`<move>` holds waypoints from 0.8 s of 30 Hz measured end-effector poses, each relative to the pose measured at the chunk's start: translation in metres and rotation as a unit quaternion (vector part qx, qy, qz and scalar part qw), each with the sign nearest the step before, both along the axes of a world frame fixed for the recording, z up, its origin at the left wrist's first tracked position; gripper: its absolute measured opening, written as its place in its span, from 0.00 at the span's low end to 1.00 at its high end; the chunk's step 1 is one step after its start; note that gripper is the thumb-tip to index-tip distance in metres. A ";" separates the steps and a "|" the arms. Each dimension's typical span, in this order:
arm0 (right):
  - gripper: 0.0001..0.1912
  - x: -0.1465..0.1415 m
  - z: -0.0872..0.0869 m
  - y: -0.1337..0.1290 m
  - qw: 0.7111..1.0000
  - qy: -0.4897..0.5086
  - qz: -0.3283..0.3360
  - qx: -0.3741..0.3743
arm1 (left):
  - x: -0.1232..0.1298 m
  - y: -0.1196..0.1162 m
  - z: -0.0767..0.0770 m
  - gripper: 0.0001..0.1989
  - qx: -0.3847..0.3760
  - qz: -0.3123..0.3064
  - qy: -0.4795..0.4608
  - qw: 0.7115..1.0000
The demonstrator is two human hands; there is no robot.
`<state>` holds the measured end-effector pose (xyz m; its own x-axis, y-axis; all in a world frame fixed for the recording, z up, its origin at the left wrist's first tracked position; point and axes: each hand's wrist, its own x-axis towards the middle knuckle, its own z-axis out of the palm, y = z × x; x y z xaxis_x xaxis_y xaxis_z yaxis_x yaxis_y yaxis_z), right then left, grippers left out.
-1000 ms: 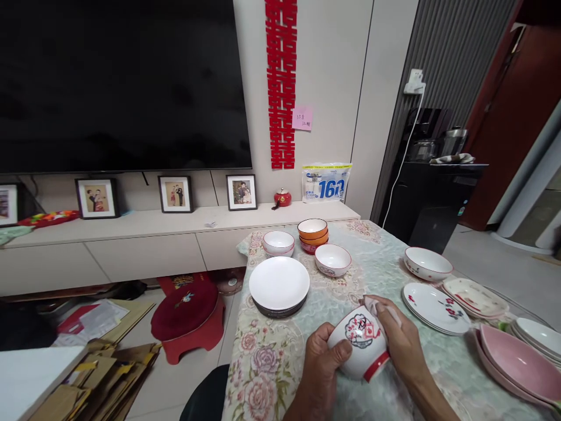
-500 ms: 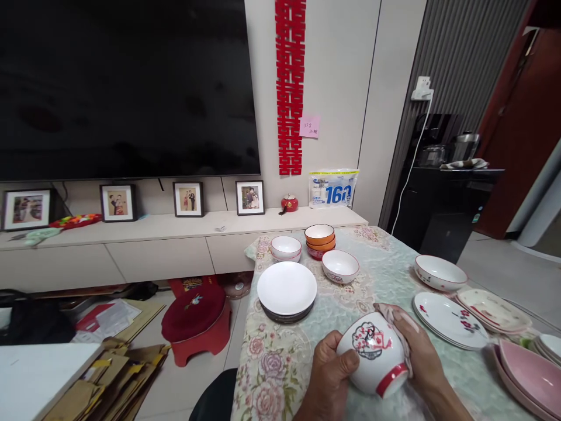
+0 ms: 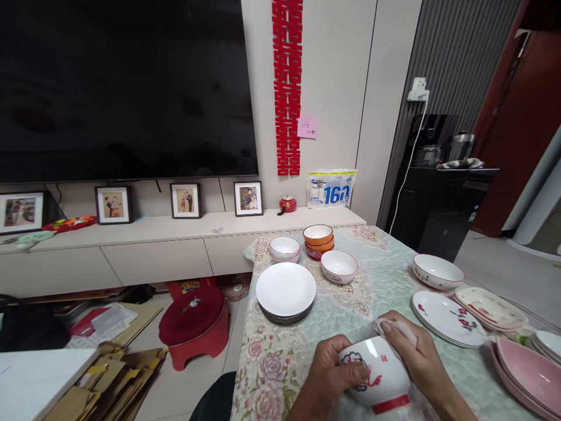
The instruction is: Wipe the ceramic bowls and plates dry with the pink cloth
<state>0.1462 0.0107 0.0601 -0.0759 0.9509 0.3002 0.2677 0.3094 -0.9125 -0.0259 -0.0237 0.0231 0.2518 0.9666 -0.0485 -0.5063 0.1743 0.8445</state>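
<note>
A white bowl (image 3: 388, 371) with a red foot ring and a red and black printed design is tilted on its side above the near part of the table. My left hand (image 3: 331, 374) grips it from the left, thumb lying across the printed design and fingers at the rim. On the other side, my right hand (image 3: 416, 356) is closed around a pale cloth (image 3: 401, 336) and presses it against the bowl's outer wall near the rim. The bowl's inside faces away and is hidden.
On the flowered tablecloth (image 3: 267, 374) stand stacked white plates (image 3: 286, 289), small bowls (image 3: 284, 248), orange bowls (image 3: 318, 235) and a red-rimmed bowl (image 3: 339, 266). To the right are a wide bowl (image 3: 438, 272), oval plates (image 3: 447, 318) and pink dishes (image 3: 532, 368). A red stool (image 3: 195, 327) stands left.
The bowl has turned in my hands, so its printed design now sits further left under my left thumb. My right hand and the cloth have shifted slightly along the rim.
</note>
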 end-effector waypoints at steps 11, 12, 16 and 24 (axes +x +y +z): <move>0.13 -0.018 -0.006 -0.004 0.949 -0.162 0.034 0.269 | 0.014 0.001 -0.003 0.20 0.014 0.088 -0.042 0.995; 0.14 -0.014 -0.007 0.000 0.972 -0.110 0.017 0.209 | 0.014 0.001 -0.005 0.21 0.006 0.086 -0.045 0.995; 0.22 0.003 -0.018 0.018 0.989 0.136 -0.038 -0.045 | 0.017 0.004 -0.012 0.21 -0.008 0.078 -0.100 0.992; 0.22 0.014 -0.027 0.025 0.955 0.245 -0.054 -0.158 | 0.009 0.003 -0.003 0.20 0.012 0.002 -0.073 0.997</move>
